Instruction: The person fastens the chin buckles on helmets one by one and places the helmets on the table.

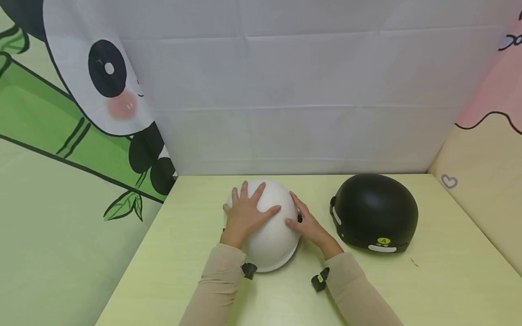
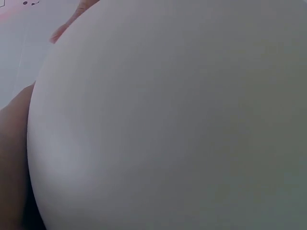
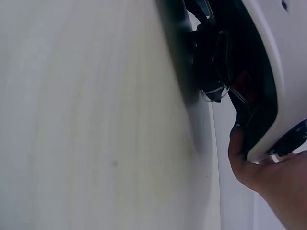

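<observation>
A white helmet (image 1: 270,244) with a smooth round shell is near the middle of the table. My left hand (image 1: 248,214) lies on its upper left with the fingers spread. At the helmet's right side, my right hand (image 1: 309,225) holds the edge. In the right wrist view, the fingers (image 3: 243,167) curl round the rim, and the dark inside with black straps (image 3: 208,62) shows underneath. White shell (image 2: 168,115) fills most of the left wrist view, with parts of a hand at its left border.
A black helmet (image 1: 373,210) with a yellow sticker stands to the right of the white one. The pale yellow table (image 1: 163,276) meets a white cloth backdrop (image 1: 302,136) behind. Printed side panels flank it left and right. Each sleeve cuff has a small black device by it.
</observation>
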`<state>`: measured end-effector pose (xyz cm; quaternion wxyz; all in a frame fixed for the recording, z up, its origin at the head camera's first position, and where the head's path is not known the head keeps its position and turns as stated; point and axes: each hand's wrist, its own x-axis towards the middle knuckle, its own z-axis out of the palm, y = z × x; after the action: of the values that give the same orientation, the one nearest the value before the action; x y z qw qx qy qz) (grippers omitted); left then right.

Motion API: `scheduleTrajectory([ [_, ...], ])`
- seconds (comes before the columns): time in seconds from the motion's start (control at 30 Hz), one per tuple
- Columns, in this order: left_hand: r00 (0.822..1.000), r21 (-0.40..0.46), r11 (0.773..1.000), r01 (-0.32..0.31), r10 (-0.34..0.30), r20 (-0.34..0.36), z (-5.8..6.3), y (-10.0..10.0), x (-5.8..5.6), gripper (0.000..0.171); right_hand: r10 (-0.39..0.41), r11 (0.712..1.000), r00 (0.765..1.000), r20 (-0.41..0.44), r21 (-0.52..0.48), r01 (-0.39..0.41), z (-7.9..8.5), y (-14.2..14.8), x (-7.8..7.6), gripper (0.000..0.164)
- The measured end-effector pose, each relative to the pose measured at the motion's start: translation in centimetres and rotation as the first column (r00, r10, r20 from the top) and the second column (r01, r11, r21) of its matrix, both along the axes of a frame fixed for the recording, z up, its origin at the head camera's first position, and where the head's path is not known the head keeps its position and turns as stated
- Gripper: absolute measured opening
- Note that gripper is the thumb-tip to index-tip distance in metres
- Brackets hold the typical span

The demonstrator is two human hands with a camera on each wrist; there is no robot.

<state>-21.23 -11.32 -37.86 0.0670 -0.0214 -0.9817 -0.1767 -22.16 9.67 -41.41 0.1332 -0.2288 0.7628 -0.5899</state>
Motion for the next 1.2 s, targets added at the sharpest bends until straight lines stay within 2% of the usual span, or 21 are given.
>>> scheduleTrajectory([
  [0.13,1.0,-0.016,1.0,0.005,-0.005,0.004,-0.4,0.3,0.0,0.088,0.045,0.999,0.999,0.01,0.011,-0.045,-0.9,0.3,-0.6,0.107],
  [0.33,1.0,-0.031,0.999,0.011,-0.01,0.008,-0.6,0.8,0.0,0.088,0.083,0.996,0.996,-0.01,0.03,-0.083,-3.4,0.5,-2.2,0.115],
  [0.57,1.0,-0.027,0.999,0.019,-0.019,0.019,-0.5,1.1,0.2,0.086,0.123,0.989,0.992,0.014,0.079,-0.124,-1.0,0.0,-1.2,0.117],
  [0.63,1.0,-0.033,0.999,0.026,-0.025,0.013,-0.6,1.1,0.2,0.085,0.118,0.988,0.993,0.015,0.096,-0.119,-1.4,0.0,-1.4,0.116],
  [0.73,0.999,-0.042,0.998,0.039,-0.038,0.008,-0.6,1.3,0.2,0.085,0.083,0.99,0.996,0.015,0.114,-0.084,-2.7,0.2,-2.1,0.115],
  [0.87,0.998,-0.045,0.998,0.053,-0.054,-0.014,-0.9,1.2,0.3,0.084,0.04,0.992,0.999,0.006,0.116,-0.04,-3.4,0.4,-2.1,0.114],
  [1.03,0.993,0.002,0.999,0.049,-0.048,-0.104,-1.9,0.5,1.1,0.077,0.018,0.994,0.996,-0.083,0.105,-0.01,-3.8,0.3,-1.7,0.106],
  [1.2,0.986,0.126,0.992,-0.031,0.052,-0.161,-3.6,-0.9,2.7,0.078,-0.015,0.998,0.978,-0.207,0.057,0.027,-3.1,-0.3,-1.4,0.093],
])
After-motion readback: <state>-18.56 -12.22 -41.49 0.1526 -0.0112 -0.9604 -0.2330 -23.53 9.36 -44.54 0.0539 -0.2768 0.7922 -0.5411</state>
